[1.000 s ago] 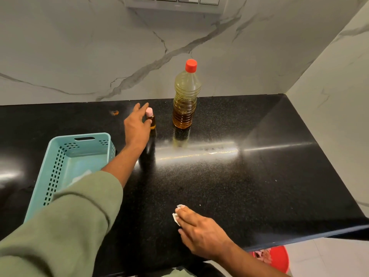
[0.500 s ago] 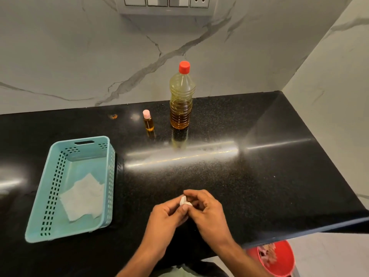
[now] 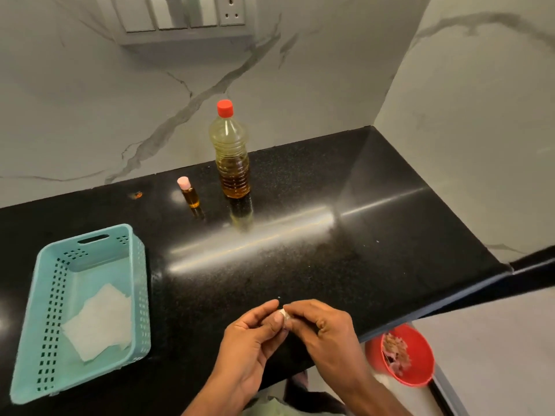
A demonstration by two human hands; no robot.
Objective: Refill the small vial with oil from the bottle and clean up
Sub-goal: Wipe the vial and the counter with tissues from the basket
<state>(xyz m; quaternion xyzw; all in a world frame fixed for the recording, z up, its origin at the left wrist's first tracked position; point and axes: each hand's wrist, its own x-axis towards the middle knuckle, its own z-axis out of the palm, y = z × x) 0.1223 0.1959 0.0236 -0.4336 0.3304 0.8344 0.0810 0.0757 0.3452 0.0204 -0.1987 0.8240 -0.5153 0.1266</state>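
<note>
A small vial (image 3: 190,194) with a pink cap and amber oil stands at the back of the black counter (image 3: 345,253). Just right of it stands the oil bottle (image 3: 232,157), red-capped, roughly a third full. Near the counter's front edge my left hand (image 3: 252,340) and my right hand (image 3: 324,328) meet, both pinching a small crumpled white tissue (image 3: 284,316) between their fingertips. Most of the tissue is hidden by the fingers.
A teal perforated basket (image 3: 45,301) sits at the left with folded white tissues (image 3: 99,319) inside. A red bin (image 3: 420,376) holding scraps stands on the floor below the counter's front right. Marble walls bound the back and right; a switch panel (image 3: 177,13) hangs above.
My left hand left the vial and came back to the front, joining my right hand on the tissue, which rose off the counter. The view tilted up slightly.
</note>
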